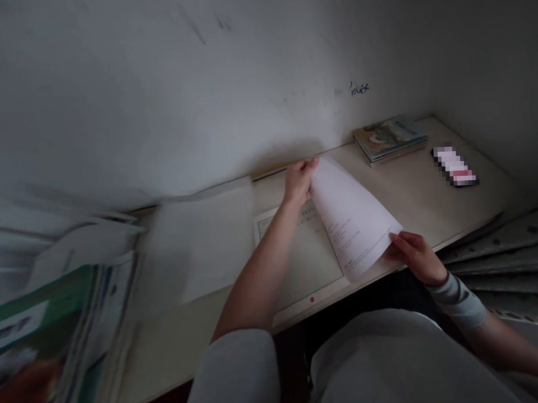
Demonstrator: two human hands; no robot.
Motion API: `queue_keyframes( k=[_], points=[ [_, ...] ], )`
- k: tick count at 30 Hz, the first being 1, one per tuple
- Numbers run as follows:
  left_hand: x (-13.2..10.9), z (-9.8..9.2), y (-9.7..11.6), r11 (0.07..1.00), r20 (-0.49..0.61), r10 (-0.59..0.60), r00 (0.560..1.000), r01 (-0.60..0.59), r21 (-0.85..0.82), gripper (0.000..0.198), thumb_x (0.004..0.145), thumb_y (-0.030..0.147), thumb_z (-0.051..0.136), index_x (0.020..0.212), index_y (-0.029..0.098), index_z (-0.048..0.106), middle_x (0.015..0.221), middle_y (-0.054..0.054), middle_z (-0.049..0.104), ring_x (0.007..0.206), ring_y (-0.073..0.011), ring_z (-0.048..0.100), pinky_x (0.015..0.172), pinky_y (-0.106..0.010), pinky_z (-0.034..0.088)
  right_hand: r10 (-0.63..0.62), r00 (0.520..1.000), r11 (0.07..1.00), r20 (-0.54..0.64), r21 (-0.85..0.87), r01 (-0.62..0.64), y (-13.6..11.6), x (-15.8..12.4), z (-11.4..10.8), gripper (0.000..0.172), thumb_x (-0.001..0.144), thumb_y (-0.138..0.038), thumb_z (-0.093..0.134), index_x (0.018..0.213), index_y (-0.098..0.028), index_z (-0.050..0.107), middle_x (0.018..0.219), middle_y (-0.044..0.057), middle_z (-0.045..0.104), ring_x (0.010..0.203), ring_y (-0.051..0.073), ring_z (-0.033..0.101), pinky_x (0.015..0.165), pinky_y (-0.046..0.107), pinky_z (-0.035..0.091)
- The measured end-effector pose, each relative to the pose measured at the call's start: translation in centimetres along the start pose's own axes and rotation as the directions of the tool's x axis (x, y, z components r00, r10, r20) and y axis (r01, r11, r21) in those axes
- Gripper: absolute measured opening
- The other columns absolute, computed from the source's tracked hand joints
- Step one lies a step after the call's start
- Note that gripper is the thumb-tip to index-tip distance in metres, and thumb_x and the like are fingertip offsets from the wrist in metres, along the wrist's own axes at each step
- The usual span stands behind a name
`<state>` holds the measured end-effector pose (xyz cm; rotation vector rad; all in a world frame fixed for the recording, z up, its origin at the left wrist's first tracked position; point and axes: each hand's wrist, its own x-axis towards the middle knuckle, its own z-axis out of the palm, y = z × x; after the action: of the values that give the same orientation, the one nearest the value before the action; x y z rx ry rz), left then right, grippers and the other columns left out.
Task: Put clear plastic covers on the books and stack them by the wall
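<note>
A printed white paper sheet (352,215) is lifted above the desk, curved and slanting down to the right. My left hand (300,179) pinches its upper left corner. My right hand (416,255) grips the lower right corner between thumb and fingers, near the desk's front edge. Under the sheet and my left forearm lies a flat white-framed board (311,277) with a red dot on its lower rim and some printed characters near its top. Left of it rest large pale papers (199,246), partly blurred.
Stacked booklets (391,138) lie against the wall at the back right, with a phone (455,166) beside them. Upright books (78,328) fill the lower left. Patterned fabric (512,256) hangs right of the desk (168,342).
</note>
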<state>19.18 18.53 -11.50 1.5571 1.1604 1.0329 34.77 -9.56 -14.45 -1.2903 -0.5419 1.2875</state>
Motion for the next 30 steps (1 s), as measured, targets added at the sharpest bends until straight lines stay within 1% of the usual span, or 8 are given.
queue_keyframes(
  k=[3,7,13,16,19,22,25,30],
  points=[
    [0.2,-0.9,0.0,0.977,0.093,0.061,0.994,-0.04,-0.212,0.043,0.065,0.053,0.068,0.056,0.018,0.045,0.056,0.003,0.04,0.053,-0.0087,0.04,0.049,-0.022,0.03,-0.02,0.999,0.995,-0.039,0.102,0.024,-0.1,0.3,0.8,0.032,0.068,-0.047,0.072,0.068,-0.017,0.06,0.071,0.0,0.061,0.067,0.013,0.058,0.071,0.03,0.054],
    [-0.1,-2.9,0.4,0.956,0.291,0.027,0.956,0.061,-0.288,0.028,0.054,0.034,0.077,0.064,0.017,0.057,0.064,0.001,0.054,0.059,-0.0106,0.05,0.055,-0.023,0.038,-0.162,0.973,0.979,-0.166,0.095,0.18,-1.0,1.6,1.2,0.033,0.069,-0.044,0.071,0.064,-0.018,0.052,0.061,-0.005,0.052,0.058,0.009,0.052,0.063,0.025,0.051],
    [-2.8,-5.2,2.8,0.929,0.251,-0.121,0.96,0.199,-0.312,0.021,0.06,0.028,0.074,0.073,0.015,0.065,0.073,-0.004,0.064,0.064,-0.0164,0.06,0.06,-0.03,0.046,-0.441,0.848,0.896,-0.295,-0.088,0.435,-5.5,6.8,0.0,0.033,0.073,-0.048,0.066,0.07,-0.021,0.048,0.052,-0.009,0.038,0.043,0.006,0.035,0.041,0.018,0.033],
    [-5.2,-6.2,3.0,0.925,0.162,-0.141,0.977,0.188,-0.329,0.026,0.06,0.032,0.075,0.077,0.015,0.066,0.075,-0.005,0.066,0.067,-0.0186,0.062,0.06,-0.031,0.048,-0.503,0.834,0.863,-0.226,-0.178,0.473,-7.8,9.6,-0.1,0.032,0.071,-0.049,0.067,0.069,-0.022,0.051,0.05,-0.009,0.039,0.042,0.006,0.034,0.039,0.019,0.029],
    [-7.6,-7.2,1.6,0.923,0.006,-0.125,0.992,0.119,-0.367,0.029,0.061,0.038,0.075,0.079,0.017,0.064,0.076,-0.004,0.067,0.072,-0.0203,0.064,0.061,-0.031,0.05,-0.395,0.918,0.91,-0.032,-0.15,0.386,-8.9,11.5,0.6,0.034,0.061,-0.046,0.074,0.065,-0.021,0.052,0.055,-0.007,0.048,0.047,0.007,0.042,0.042,0.02,0.032],
    [-9.2,-8.2,-0.2,0.914,-0.075,-0.113,0.991,0.074,-0.4,0.03,0.062,0.041,0.075,0.079,0.018,0.064,0.077,-0.004,0.068,0.073,-0.0196,0.064,0.062,-0.031,0.051,-0.297,0.944,0.939,0.144,-0.134,0.316,-8.9,12.6,1.6,0.037,0.058,-0.043,0.077,0.059,-0.019,0.048,0.055,-0.007,0.05,0.048,0.007,0.042,0.043,0.02,0.029],
    [-10.0,-9.2,-1.2,0.912,-0.083,-0.089,0.993,0.048,-0.407,0.032,0.06,0.039,0.077,0.083,0.019,0.066,0.083,-0.004,0.069,0.075,-0.018,0.064,0.063,-0.029,0.052,-0.288,0.937,0.945,0.196,-0.097,0.311,-8.6,13.1,2.3,0.036,0.058,-0.038,0.077,0.058,-0.019,0.046,0.053,-0.009,0.048,0.047,0.006,0.041,0.045,0.02,0.028],
    [-10.9,-9.6,-1.2,0.921,-0.068,-0.057,0.996,0.026,-0.389,0.036,0.061,0.036,0.076,0.093,0.022,0.065,0.096,-0.004,0.068,0.084,-0.0184,0.064,0.069,-0.028,0.052,-0.292,0.933,0.95,0.211,-0.046,0.308,-8.3,12.9,2.9,0.033,0.059,-0.031,0.076,0.061,-0.018,0.045,0.053,-0.011,0.047,0.046,0.003,0.04,0.046,0.018,0.025]
  ],
)
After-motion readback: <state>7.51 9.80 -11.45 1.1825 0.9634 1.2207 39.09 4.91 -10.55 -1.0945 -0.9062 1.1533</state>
